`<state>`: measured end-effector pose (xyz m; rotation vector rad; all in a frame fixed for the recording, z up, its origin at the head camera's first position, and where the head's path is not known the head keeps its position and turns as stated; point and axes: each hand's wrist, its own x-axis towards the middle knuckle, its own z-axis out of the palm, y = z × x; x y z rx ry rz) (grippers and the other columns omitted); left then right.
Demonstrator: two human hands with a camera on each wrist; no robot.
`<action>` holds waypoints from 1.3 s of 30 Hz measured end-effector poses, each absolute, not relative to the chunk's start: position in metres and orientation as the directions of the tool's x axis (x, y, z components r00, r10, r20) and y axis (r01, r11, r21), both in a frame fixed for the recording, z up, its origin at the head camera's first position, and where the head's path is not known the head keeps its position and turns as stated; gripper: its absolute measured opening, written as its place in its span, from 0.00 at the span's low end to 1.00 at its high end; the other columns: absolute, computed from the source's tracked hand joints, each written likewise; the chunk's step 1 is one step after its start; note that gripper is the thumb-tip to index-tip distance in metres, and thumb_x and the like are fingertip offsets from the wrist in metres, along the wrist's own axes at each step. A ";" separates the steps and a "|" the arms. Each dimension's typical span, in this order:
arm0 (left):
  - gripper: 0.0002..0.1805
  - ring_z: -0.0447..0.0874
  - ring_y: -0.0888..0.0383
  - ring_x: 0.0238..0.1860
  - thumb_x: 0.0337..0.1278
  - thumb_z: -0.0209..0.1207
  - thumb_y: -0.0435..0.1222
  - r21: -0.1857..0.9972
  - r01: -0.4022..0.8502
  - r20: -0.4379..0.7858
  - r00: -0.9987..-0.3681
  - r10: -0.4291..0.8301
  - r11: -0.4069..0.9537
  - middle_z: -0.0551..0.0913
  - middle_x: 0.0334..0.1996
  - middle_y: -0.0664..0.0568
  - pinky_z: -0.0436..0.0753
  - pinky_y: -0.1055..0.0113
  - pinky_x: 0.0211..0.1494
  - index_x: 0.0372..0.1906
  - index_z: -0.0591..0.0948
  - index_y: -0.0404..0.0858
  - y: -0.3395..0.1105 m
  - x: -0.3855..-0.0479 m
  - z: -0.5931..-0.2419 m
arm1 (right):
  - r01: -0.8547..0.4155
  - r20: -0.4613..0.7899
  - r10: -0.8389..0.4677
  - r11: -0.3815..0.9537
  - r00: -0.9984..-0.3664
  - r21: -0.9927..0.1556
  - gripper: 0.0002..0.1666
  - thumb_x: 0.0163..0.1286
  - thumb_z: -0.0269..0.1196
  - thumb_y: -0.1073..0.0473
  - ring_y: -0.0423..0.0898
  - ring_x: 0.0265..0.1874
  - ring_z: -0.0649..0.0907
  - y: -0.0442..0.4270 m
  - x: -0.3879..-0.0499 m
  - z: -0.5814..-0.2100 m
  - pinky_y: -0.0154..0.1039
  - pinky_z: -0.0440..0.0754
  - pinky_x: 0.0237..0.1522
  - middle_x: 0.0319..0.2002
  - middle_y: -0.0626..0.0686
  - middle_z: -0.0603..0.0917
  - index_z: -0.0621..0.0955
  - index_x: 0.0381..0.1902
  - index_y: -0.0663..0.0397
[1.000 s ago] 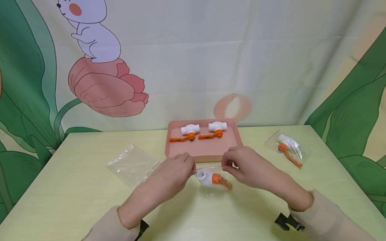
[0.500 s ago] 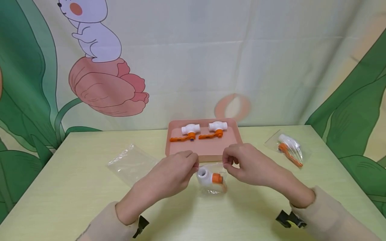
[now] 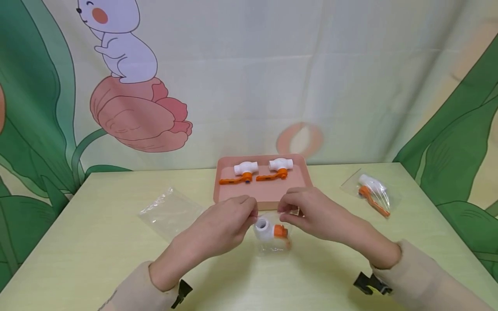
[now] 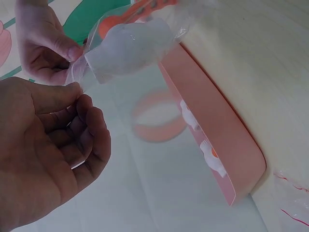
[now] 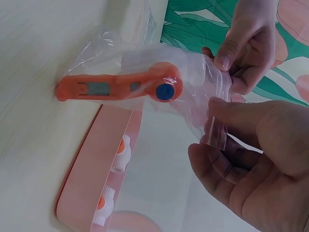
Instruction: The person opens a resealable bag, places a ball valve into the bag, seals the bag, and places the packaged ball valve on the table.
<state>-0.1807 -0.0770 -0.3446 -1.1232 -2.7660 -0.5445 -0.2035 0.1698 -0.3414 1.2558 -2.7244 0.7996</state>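
Observation:
A clear zip bag holding a white valve (image 3: 264,229) with an orange handle (image 5: 111,87) hangs between the two hands, in front of the tray. My left hand (image 3: 218,226) pinches the bag's top edge at its left corner, thumb against curled fingers. My right hand (image 3: 320,214) pinches the same edge farther right; in the right wrist view its thumb and fingers (image 5: 227,166) hold the zip strip. In the left wrist view the bagged white valve (image 4: 133,48) extends beyond both hands' fingertips.
Behind the hands stands a pink tray (image 3: 268,191) with two white valves (image 3: 246,167) with orange handles. An empty clear bag (image 3: 169,214) lies at the left, another bagged valve (image 3: 374,192) at the right. A printed curtain hangs behind the table.
My right hand has moved left along the bag's top edge, closer to my left hand. The bagged valve has swung a little and its handle hangs lower.

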 end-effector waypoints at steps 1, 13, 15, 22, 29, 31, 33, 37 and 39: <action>0.07 0.72 0.59 0.30 0.69 0.62 0.30 0.288 0.693 0.235 -0.720 0.653 0.661 0.73 0.29 0.57 0.75 0.68 0.31 0.35 0.76 0.40 -0.077 -0.181 -0.345 | -0.719 0.240 -0.702 0.536 -0.671 -0.442 0.06 0.66 0.72 0.66 0.38 0.32 0.79 0.169 -0.204 -0.341 0.37 0.83 0.37 0.31 0.40 0.80 0.84 0.34 0.52; 0.06 0.72 0.60 0.30 0.67 0.61 0.28 0.328 0.704 0.283 -0.709 0.646 0.630 0.75 0.30 0.57 0.76 0.70 0.31 0.35 0.77 0.40 -0.078 -0.183 -0.347 | -0.727 0.237 -0.710 0.536 -0.663 -0.429 0.07 0.69 0.69 0.68 0.38 0.28 0.76 0.166 -0.203 -0.343 0.33 0.80 0.34 0.28 0.40 0.79 0.83 0.33 0.52; 0.06 0.73 0.60 0.31 0.66 0.61 0.27 0.332 0.707 0.291 -0.706 0.645 0.624 0.76 0.31 0.57 0.77 0.69 0.33 0.35 0.78 0.39 -0.078 -0.183 -0.347 | -0.729 0.239 -0.711 0.533 -0.661 -0.429 0.06 0.69 0.69 0.67 0.38 0.28 0.76 0.166 -0.203 -0.343 0.33 0.80 0.33 0.28 0.40 0.79 0.83 0.34 0.52; 0.06 0.81 0.58 0.39 0.66 0.68 0.35 0.354 0.713 0.296 -0.699 0.651 0.605 0.80 0.35 0.57 0.82 0.65 0.45 0.39 0.80 0.39 -0.077 -0.185 -0.350 | -0.748 0.263 -0.722 0.504 -0.639 -0.433 0.07 0.70 0.68 0.68 0.38 0.28 0.76 0.165 -0.202 -0.345 0.34 0.80 0.33 0.28 0.40 0.78 0.82 0.33 0.53; 0.05 0.76 0.61 0.33 0.65 0.68 0.33 0.343 0.715 0.315 -0.698 0.643 0.609 0.80 0.32 0.58 0.80 0.68 0.40 0.37 0.82 0.39 -0.074 -0.186 -0.350 | -0.755 0.284 -0.721 0.490 -0.632 -0.436 0.08 0.69 0.69 0.68 0.38 0.28 0.75 0.164 -0.203 -0.345 0.34 0.79 0.32 0.27 0.40 0.77 0.82 0.33 0.52; 0.04 0.76 0.61 0.33 0.65 0.68 0.32 0.337 0.710 0.312 -0.703 0.639 0.618 0.80 0.32 0.58 0.80 0.68 0.40 0.37 0.82 0.39 -0.074 -0.185 -0.350 | -0.757 0.294 -0.718 0.486 -0.631 -0.438 0.08 0.69 0.69 0.69 0.39 0.29 0.75 0.164 -0.202 -0.345 0.34 0.78 0.32 0.27 0.40 0.77 0.82 0.33 0.52; 0.04 0.76 0.61 0.33 0.65 0.68 0.32 0.331 0.705 0.303 -0.709 0.637 0.627 0.80 0.32 0.58 0.80 0.67 0.40 0.36 0.82 0.40 -0.073 -0.185 -0.350 | -0.756 0.296 -0.717 0.483 -0.631 -0.443 0.09 0.69 0.69 0.69 0.40 0.28 0.75 0.164 -0.202 -0.345 0.34 0.77 0.31 0.27 0.40 0.76 0.82 0.32 0.51; 0.05 0.76 0.61 0.34 0.64 0.69 0.34 0.305 0.706 0.299 -0.708 0.640 0.639 0.79 0.31 0.59 0.80 0.67 0.41 0.35 0.82 0.41 -0.072 -0.185 -0.349 | -0.757 0.292 -0.720 0.481 -0.629 -0.443 0.09 0.68 0.69 0.69 0.41 0.28 0.75 0.163 -0.203 -0.345 0.34 0.77 0.31 0.26 0.39 0.75 0.81 0.32 0.51; 0.05 0.75 0.61 0.34 0.64 0.69 0.35 0.294 0.710 0.306 -0.704 0.641 0.640 0.79 0.31 0.60 0.80 0.67 0.41 0.35 0.82 0.42 -0.072 -0.185 -0.348 | -0.762 0.293 -0.724 0.483 -0.625 -0.431 0.09 0.68 0.69 0.69 0.41 0.28 0.75 0.162 -0.204 -0.345 0.34 0.76 0.31 0.26 0.39 0.75 0.81 0.32 0.50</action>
